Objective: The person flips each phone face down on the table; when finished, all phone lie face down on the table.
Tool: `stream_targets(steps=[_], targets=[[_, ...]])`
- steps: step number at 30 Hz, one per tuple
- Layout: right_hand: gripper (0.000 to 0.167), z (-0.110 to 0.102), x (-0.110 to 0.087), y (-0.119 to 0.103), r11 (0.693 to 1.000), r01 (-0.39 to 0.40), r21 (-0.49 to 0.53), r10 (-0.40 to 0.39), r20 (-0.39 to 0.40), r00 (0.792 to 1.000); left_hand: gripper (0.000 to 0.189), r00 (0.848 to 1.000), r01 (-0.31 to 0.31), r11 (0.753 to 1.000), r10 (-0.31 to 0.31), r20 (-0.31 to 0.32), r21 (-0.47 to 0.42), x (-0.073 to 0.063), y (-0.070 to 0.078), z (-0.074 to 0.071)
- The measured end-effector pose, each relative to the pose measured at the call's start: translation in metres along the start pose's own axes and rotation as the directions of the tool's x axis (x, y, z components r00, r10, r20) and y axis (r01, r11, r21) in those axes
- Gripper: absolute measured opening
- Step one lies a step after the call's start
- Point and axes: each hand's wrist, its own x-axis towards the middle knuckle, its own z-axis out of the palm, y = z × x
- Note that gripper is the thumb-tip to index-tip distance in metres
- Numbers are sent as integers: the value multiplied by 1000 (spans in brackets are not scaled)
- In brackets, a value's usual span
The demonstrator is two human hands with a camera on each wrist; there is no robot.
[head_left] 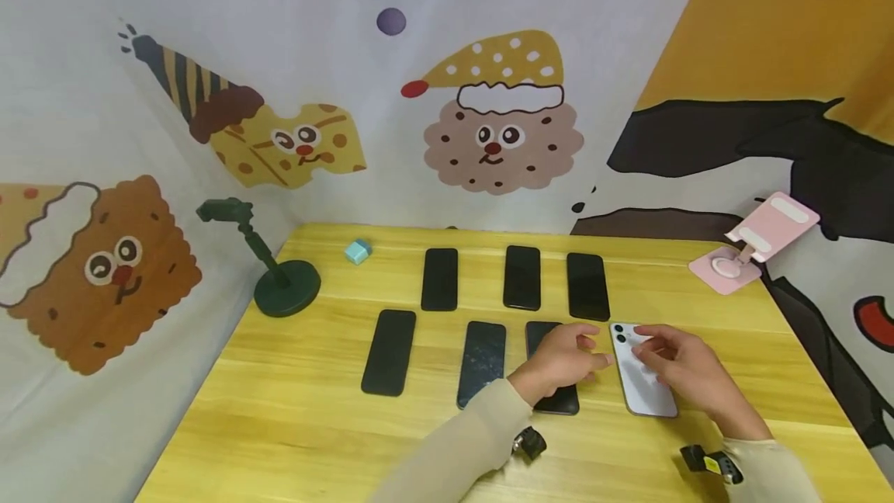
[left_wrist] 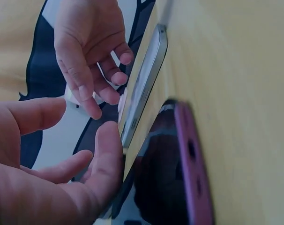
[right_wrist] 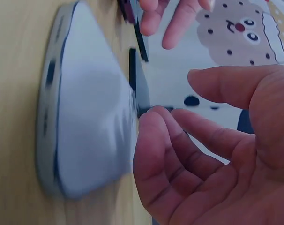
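The white phone (head_left: 642, 379) lies flat on the wooden table (head_left: 293, 441), with its back facing up. Its long axis goes away from the person, and the camera end, which is the far end, leans a little to the left. The charging port is in the near end. The right hand (head_left: 687, 367) is above this phone, its fingers loosely bent and gripping nothing; whether a fingertip touches it, I cannot tell. The left hand (head_left: 562, 359), also relaxed and holding nothing, is over a purple-edged phone (head_left: 559, 400), just beside the white one. Farther left lie two dark phones (head_left: 389, 352), and behind, three black phones (head_left: 522, 278). A pink stand (head_left: 775, 223) is at the far right, a green stand (head_left: 288, 288) at the left.
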Motion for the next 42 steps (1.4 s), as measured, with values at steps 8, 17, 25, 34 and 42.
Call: stream_targets(steps=[8, 17, 25, 34, 42], targets=[[45, 22, 12, -22, 995, 96, 21, -96, -25, 995, 50, 999, -31, 998, 33, -34, 62, -8, -5, -29], [43, 47, 22, -43, 980, 90, 177, -91, -1, 996, 50, 998, -36, 993, 42, -52, 113, -26, -15, -60], [46, 62, 25, -44, 972, 76, 222, -83, 23, 996, 58, 996, -38, 982, 53, -75, 183, -40, -14, -78], [55, 70, 16, -45, 952, 11, 305, -43, 99, 994, 66, 1000, -5, 1000, 5, 7, 19, -41, -19, -83], [55, 74, 15, -42, 933, 10, 359, -45, 88, 995, 72, 999, -12, 991, 17, 37, -135, -36, -21, -82]])
